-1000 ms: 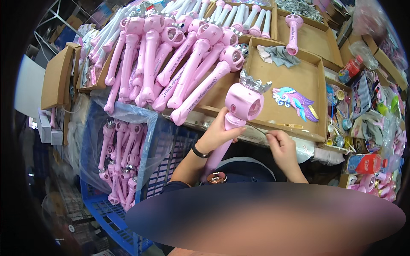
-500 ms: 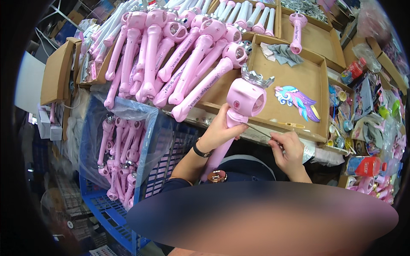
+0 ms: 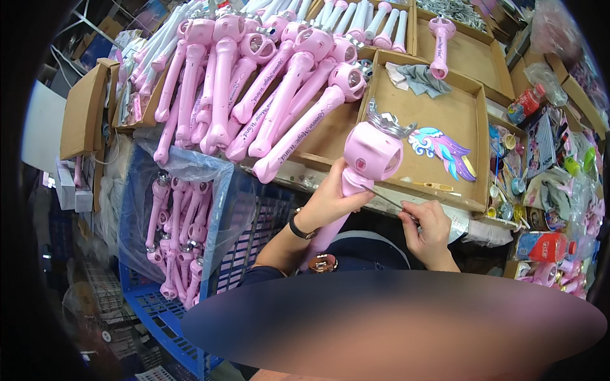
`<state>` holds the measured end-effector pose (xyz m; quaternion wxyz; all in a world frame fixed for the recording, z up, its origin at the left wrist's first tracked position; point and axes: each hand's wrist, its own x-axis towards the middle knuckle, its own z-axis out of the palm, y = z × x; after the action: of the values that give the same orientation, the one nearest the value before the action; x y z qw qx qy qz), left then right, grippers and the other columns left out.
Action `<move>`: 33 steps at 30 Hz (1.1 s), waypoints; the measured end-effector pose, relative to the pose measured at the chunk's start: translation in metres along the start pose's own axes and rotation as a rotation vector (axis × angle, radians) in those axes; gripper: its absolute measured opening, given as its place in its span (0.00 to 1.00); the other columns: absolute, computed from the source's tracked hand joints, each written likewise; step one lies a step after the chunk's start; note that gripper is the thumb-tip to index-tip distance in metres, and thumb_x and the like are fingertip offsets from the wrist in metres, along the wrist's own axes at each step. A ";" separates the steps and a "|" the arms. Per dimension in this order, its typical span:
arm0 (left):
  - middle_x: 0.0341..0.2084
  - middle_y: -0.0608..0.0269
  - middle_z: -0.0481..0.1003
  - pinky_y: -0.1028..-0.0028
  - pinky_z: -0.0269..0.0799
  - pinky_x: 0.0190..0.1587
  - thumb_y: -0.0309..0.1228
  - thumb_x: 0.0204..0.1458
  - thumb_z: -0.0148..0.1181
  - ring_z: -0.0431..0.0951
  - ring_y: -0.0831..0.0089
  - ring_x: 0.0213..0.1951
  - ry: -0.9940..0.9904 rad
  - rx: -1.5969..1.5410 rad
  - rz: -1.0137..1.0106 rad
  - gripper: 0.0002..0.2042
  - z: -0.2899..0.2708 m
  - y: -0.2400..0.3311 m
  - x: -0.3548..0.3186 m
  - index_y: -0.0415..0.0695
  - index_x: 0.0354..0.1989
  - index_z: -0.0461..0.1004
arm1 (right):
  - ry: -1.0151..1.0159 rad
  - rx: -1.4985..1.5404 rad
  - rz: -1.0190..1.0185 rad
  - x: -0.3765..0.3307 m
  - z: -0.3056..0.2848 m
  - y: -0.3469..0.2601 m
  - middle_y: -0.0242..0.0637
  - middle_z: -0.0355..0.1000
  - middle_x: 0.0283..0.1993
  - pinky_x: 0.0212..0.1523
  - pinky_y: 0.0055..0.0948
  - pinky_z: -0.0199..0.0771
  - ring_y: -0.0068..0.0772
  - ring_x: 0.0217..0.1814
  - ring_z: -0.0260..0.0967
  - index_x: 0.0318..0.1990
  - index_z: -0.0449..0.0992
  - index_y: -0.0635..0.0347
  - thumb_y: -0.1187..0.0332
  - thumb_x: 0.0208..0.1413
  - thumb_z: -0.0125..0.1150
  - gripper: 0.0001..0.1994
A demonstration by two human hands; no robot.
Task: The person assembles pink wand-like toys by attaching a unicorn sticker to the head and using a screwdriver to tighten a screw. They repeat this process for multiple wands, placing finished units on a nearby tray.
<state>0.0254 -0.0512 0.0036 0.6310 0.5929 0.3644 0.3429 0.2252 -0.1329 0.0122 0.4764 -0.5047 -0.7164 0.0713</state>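
Wrapped round the neck of a pink toy wand [image 3: 373, 152] is my left hand [image 3: 330, 198]. The wand leans, its round hollow head with a silver crown [image 3: 389, 120] up and its handle running down toward me. My right hand [image 3: 427, 232] pinches a thin dark rod-like tool [image 3: 385, 198], whose far tip meets the wand's neck just below the head. I cannot make out what the tip is doing there. Beyond the wand, in a shallow cardboard tray [image 3: 438, 181], lies a purple and blue wing-shaped piece [image 3: 443, 152].
Several finished-looking pink wands [image 3: 298, 76] are piled at the back left. A blue plastic crate [image 3: 219, 190] with more wands stands at my left. One wand [image 3: 440, 47] and a grey cloth [image 3: 422, 79] lie in the trays. Paint pots [image 3: 508, 143] and a red-labelled bottle [image 3: 543, 246] sit at right.
The wand has shifted slightly right and down, its head tipping to the right. My left hand has moved with it. The tool's tip stays at the neck.
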 end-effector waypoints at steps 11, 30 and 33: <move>0.35 0.58 0.70 0.75 0.68 0.41 0.28 0.44 0.63 0.70 0.75 0.37 0.136 0.348 0.102 0.26 0.003 -0.004 -0.003 0.35 0.49 0.56 | -0.109 0.246 0.248 -0.007 0.015 0.009 0.36 0.65 0.22 0.20 0.23 0.62 0.28 0.19 0.64 0.33 0.72 0.64 0.73 0.48 0.62 0.06; 0.36 0.46 0.72 0.69 0.69 0.42 0.32 0.41 0.64 0.76 0.58 0.41 0.121 0.628 0.119 0.30 0.000 -0.011 -0.005 0.35 0.51 0.57 | -0.383 0.913 0.913 -0.014 0.012 0.021 0.27 0.63 0.16 0.16 0.21 0.58 0.19 0.15 0.57 0.32 0.72 0.65 0.64 0.58 0.53 0.12; 0.36 0.47 0.72 0.69 0.69 0.42 0.31 0.41 0.64 0.76 0.59 0.41 0.113 0.486 0.135 0.30 -0.002 -0.014 -0.003 0.36 0.51 0.57 | -0.290 0.315 0.478 -0.019 0.017 0.011 0.36 0.71 0.21 0.25 0.28 0.68 0.29 0.22 0.68 0.30 0.74 0.65 0.66 0.56 0.54 0.10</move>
<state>0.0227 -0.0535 -0.0104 0.4241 0.7301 0.4304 0.3192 0.2201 -0.1367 -0.0151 0.4113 -0.5634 -0.6182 0.3624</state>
